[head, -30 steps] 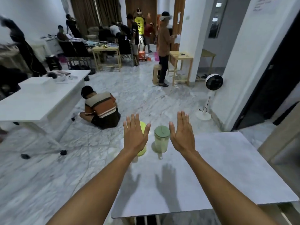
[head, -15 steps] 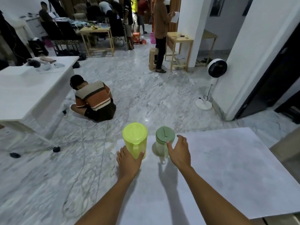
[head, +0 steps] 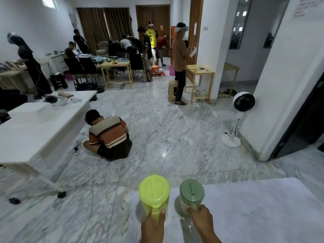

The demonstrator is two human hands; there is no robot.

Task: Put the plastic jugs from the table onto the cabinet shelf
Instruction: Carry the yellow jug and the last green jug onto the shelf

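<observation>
A bright yellow-green plastic jug (head: pixel 154 192) with a lid stands near the far left corner of the grey table (head: pixel 254 207). My left hand (head: pixel 152 227) is closed around its handle. Just to its right is a smaller pale green jug (head: pixel 192 193) with a darker green lid. My right hand (head: pixel 201 220) grips that jug at its handle side. Whether either jug is lifted off the table I cannot tell. The cabinet shelf is out of view.
A person in a striped shirt (head: pixel 109 135) sits on the marble floor ahead. A white table (head: pixel 35 130) stands at left, a white fan (head: pixel 242 102) at right by a white pillar. Several people and wooden tables fill the far room.
Both hands went from raised and open above the table to closed on the jugs' handles. The camera tilted up, so the jugs now sit low in the frame.
</observation>
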